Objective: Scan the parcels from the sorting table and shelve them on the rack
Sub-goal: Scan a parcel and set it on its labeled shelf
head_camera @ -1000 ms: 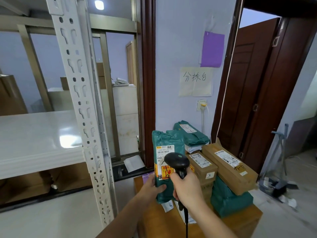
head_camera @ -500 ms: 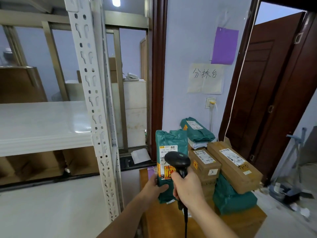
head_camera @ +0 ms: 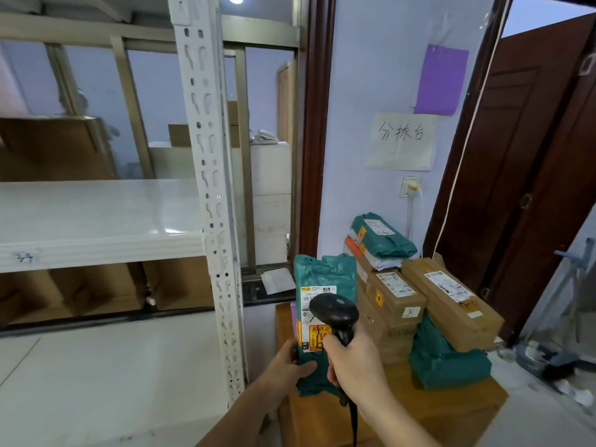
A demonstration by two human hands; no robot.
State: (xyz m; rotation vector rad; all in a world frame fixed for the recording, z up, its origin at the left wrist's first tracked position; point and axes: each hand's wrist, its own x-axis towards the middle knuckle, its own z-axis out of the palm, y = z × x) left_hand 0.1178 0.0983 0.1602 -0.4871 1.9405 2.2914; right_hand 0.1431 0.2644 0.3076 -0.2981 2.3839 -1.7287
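My left hand [head_camera: 292, 362] grips the lower left edge of a green plastic parcel [head_camera: 324, 275], holding it upright above the wooden sorting table [head_camera: 451, 411]. A white and yellow label on it faces me. My right hand [head_camera: 354, 366] holds a black barcode scanner [head_camera: 335, 312] by its handle, its head right in front of that label. Behind, on the table, lie cardboard box parcels [head_camera: 395, 293] and more green bag parcels [head_camera: 448, 366]. The white rack [head_camera: 206, 156] stands to the left, with a bare white shelf [head_camera: 90, 214].
Brown boxes [head_camera: 174, 285] stand under the rack shelf. A dark wooden door [head_camera: 532, 175] is open on the right. A paper sign [head_camera: 401, 140] and a wall socket [head_camera: 409, 185] are behind the table. Clutter lies on the floor at far right.
The view has swung left and down a little, bringing more of the rack into sight. The parcel and scanner keep the same pose in my hands.
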